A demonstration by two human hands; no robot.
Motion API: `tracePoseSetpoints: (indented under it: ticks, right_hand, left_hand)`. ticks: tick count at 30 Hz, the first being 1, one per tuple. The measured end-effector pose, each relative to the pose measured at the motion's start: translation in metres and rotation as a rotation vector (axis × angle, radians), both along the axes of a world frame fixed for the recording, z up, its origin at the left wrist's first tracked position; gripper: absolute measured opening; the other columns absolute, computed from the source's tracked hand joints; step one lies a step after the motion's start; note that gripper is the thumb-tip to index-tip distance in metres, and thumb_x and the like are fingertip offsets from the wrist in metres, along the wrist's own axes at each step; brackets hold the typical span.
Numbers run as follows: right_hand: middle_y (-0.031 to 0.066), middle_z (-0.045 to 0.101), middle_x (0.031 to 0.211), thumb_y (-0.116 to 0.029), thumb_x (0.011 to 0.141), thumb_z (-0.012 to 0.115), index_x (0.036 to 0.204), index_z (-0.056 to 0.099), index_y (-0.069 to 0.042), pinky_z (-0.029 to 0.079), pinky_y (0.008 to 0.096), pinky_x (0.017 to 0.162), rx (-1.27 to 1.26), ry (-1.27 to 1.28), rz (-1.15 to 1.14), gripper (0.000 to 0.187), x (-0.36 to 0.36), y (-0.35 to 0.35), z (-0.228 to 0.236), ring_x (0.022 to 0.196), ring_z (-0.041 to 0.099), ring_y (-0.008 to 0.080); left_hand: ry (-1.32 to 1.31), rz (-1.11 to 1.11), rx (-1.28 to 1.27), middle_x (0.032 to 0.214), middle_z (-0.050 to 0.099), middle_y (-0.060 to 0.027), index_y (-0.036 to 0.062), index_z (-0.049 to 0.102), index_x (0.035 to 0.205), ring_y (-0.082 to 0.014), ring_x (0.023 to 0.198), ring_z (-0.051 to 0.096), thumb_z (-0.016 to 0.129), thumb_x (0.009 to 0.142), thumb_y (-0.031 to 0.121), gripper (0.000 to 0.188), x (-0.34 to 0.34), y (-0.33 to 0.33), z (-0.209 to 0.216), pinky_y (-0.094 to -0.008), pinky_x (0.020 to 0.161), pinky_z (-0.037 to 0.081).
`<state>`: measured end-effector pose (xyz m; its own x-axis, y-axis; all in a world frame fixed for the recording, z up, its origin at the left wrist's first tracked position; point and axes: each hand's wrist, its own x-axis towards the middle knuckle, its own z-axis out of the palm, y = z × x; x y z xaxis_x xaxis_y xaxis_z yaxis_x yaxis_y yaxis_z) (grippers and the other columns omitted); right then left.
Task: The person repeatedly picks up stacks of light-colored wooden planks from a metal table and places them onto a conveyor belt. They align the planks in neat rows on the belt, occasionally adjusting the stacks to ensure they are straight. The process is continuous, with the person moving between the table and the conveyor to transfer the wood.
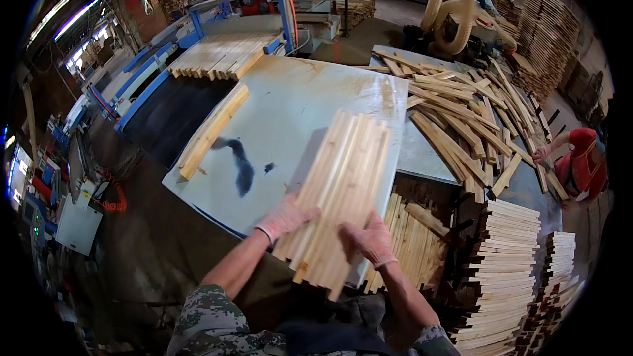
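Two gloved hands [285, 217] in view; one pale worktable [290, 99]; two people; wooden strips [343, 184] too numerous to count.
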<state>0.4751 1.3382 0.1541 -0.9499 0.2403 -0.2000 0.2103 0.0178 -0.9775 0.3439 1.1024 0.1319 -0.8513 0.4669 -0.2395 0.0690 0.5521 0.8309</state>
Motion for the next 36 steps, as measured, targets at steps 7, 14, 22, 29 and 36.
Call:
tracePoseSetpoints:
  ticks: [7,14,22,29,36]
  right_hand:
    - [0.0302,0.057,0.153,-0.041,0.090,0.082,0.161,0.036,0.007,0.047,0.0427,0.116,0.232,-0.014,0.188,0.097,-0.095,-0.152,-0.035,0.140,0.059,0.0364]
    - [0.0205,0.058,0.153,-0.047,0.102,0.068,0.159,0.045,-0.002,0.041,0.0404,0.121,-0.185,0.081,0.491,0.075,-0.180,-0.224,-0.041,0.144,0.054,0.0322]
    - [0.0190,0.068,0.131,-0.045,0.099,0.068,0.141,0.056,-0.001,0.048,0.0409,0.104,-0.252,0.121,0.548,0.062,-0.238,-0.242,-0.079,0.120,0.063,0.0285]
    - [0.0093,0.038,0.081,-0.037,0.100,0.063,0.091,0.043,-0.002,0.043,0.0424,0.075,-0.049,0.307,0.753,0.041,-0.100,-0.154,-0.096,0.081,0.045,0.0223]
    - [-0.0074,0.044,0.085,-0.033,0.112,0.059,0.090,0.054,-0.011,0.041,0.0227,0.066,-1.372,0.201,0.228,0.031,0.148,-0.006,-0.105,0.072,0.040,0.0052]
  left_hand:
    - [0.266,0.303,-0.589,0.141,0.066,-0.0276,-0.0010,0.058,0.147,-0.0421,0.131,0.063,0.075,0.088,0.059,0.086,-0.093,-0.131,0.012,-0.0489,0.111,0.050]
    - [0.690,0.205,-0.714,0.136,0.062,-0.0275,-0.0039,0.060,0.137,-0.0461,0.129,0.057,0.074,0.091,0.050,0.072,-0.139,-0.203,-0.027,-0.0531,0.112,0.044]
    - [0.499,0.129,-1.125,0.172,0.033,-0.0232,0.0085,0.035,0.167,-0.0377,0.161,0.029,0.068,0.095,0.053,0.091,-0.160,-0.183,-0.010,-0.0500,0.130,0.023]
    - [0.490,0.161,-1.156,0.161,0.049,-0.0262,-0.0011,0.048,0.157,-0.0411,0.151,0.043,0.068,0.098,0.051,0.081,-0.144,-0.143,0.016,-0.0481,0.128,0.033]
    - [0.827,-0.238,-0.765,0.124,0.073,-0.0195,0.0020,0.071,0.130,-0.0338,0.113,0.069,0.063,0.103,0.049,0.054,-0.145,-0.094,0.026,-0.0441,0.099,0.055]
